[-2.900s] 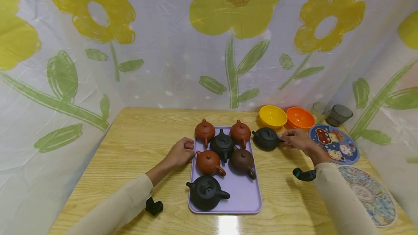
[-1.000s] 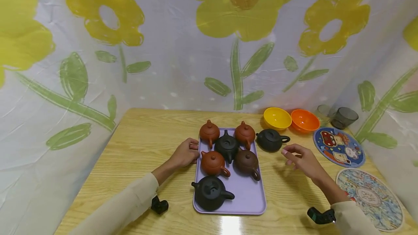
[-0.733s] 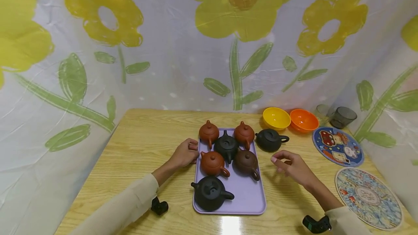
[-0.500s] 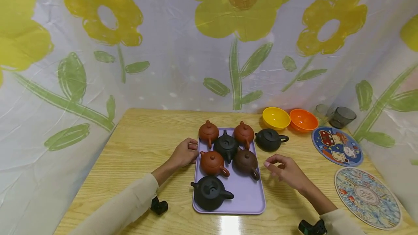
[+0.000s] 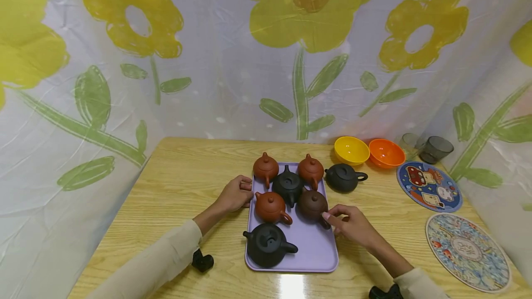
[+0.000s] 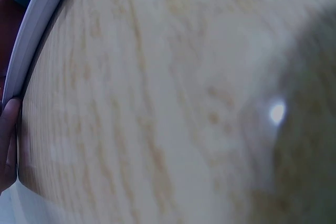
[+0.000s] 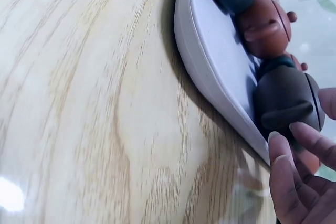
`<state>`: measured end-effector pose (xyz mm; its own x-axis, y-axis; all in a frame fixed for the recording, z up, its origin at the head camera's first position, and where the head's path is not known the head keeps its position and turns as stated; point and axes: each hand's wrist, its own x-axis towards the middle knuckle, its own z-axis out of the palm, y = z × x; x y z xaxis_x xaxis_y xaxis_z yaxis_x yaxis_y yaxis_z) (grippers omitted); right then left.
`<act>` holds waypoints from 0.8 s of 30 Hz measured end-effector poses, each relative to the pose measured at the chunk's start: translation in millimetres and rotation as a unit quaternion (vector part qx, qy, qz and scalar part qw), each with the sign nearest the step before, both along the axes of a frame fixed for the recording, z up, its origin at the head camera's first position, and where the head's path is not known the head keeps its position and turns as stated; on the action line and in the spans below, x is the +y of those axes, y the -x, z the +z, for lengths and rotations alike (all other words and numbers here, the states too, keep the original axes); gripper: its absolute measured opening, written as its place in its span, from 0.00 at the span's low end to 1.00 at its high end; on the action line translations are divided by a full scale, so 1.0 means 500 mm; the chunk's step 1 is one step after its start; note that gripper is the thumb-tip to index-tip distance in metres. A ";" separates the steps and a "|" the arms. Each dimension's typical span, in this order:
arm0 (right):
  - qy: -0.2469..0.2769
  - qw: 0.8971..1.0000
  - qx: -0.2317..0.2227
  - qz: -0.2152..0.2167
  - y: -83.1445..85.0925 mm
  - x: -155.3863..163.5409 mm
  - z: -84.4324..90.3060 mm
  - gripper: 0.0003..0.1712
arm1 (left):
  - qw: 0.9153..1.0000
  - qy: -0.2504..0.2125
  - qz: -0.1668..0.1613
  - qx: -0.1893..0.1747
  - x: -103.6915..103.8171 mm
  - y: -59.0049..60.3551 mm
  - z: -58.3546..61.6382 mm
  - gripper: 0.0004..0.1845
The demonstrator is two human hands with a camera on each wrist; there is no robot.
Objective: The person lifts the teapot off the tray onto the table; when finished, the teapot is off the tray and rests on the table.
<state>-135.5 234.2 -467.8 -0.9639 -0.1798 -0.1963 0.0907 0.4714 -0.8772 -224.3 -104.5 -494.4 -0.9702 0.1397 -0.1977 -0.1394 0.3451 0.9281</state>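
Note:
A lilac tray (image 5: 309, 255) bears several teapots. My left hand (image 5: 235, 194) holds the tray's left rim; in the left wrist view its fingers (image 6: 7, 121) meet the rim's outer side. My right hand (image 5: 351, 226) is at the handle of a dark brown teapot (image 5: 312, 204) on the tray's right side. Seen from the right wrist, its fingers are spread beside that handle, without a clear grip. Around it on the tray are a black teapot (image 5: 287, 184), reddish-brown teapots (image 5: 270, 206) and a larger black teapot (image 5: 266, 243). Another black teapot (image 5: 342, 178) stands off the tray, on the table.
Along the back right of the wooden table (image 5: 187, 165) stand a yellow bowl (image 5: 351, 150), an orange bowl (image 5: 386, 153) and a dark glass (image 5: 435, 149). Two round mats, one blue (image 5: 430, 187) and one patterned (image 5: 467, 250), lie at the right. A flowered curtain hangs behind.
My right hand has let go of the off-tray black teapot's handle and moved left and nearer to me, to the dark brown teapot's handle. My left hand stays at the tray rim.

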 end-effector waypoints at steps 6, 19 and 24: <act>-0.011 1.000 0.002 0.001 0.002 -0.012 0.003 0.18 | 1.000 0.008 0.005 0.002 -0.001 -0.002 0.003 0.22; -0.058 0.998 0.029 0.012 0.001 -0.023 0.007 0.18 | 1.000 0.010 0.002 0.006 -0.001 0.001 -0.004 0.22; -0.056 0.998 0.024 0.014 -0.001 -0.027 0.015 0.18 | 1.000 0.008 0.000 0.005 -0.001 0.000 -0.003 0.22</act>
<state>-135.2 220.6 -460.3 -0.9674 -0.1866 -0.1712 0.0357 0.5689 -0.8216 -224.1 -104.8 -495.9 -0.9722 0.1362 -0.1904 -0.1305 0.3598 0.9239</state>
